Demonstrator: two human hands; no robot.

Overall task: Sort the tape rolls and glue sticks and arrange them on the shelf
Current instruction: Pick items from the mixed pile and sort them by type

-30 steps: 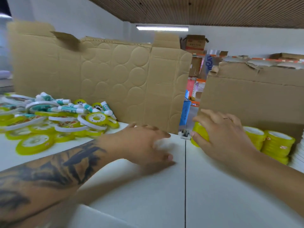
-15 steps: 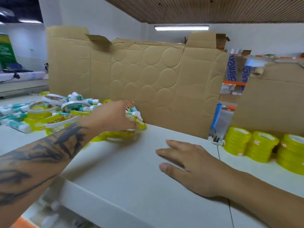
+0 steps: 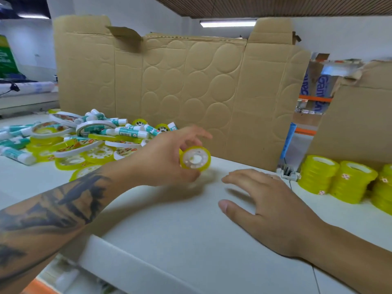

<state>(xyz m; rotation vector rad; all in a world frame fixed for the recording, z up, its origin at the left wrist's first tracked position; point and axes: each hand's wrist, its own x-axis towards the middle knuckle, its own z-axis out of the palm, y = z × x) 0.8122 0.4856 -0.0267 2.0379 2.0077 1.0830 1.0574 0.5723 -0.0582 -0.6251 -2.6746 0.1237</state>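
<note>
Nearest the camera, the right hand (image 3: 269,211) lies flat on the white shelf (image 3: 169,236), fingers straight and spread, holding nothing; being planted there, it sits in the path any handover would take and could be bumped. Just beyond it, the left hand (image 3: 167,158) pinches a small yellow tape roll (image 3: 195,158) between thumb and fingertips, lifted clear of the shelf with its white core facing the camera. The grip looks light and sits on the rim only, and the picture is blurred around it, so the roll could slip, drop on edge and roll off the front lip. To the right, beyond a seam in the shelf, stand the stacked yellow rolls (image 3: 337,179), close together; setting another on top off-centre could topple a column into its neighbours. Further left lies the unsorted pile (image 3: 80,141) of tape rolls and glue sticks, loosely heaped, where a passing forearm might drag pieces along or send round sticks rolling. Behind everything the flattened cardboard (image 3: 180,92) stands upright as a backstop; a hard knock might tip it.
</note>
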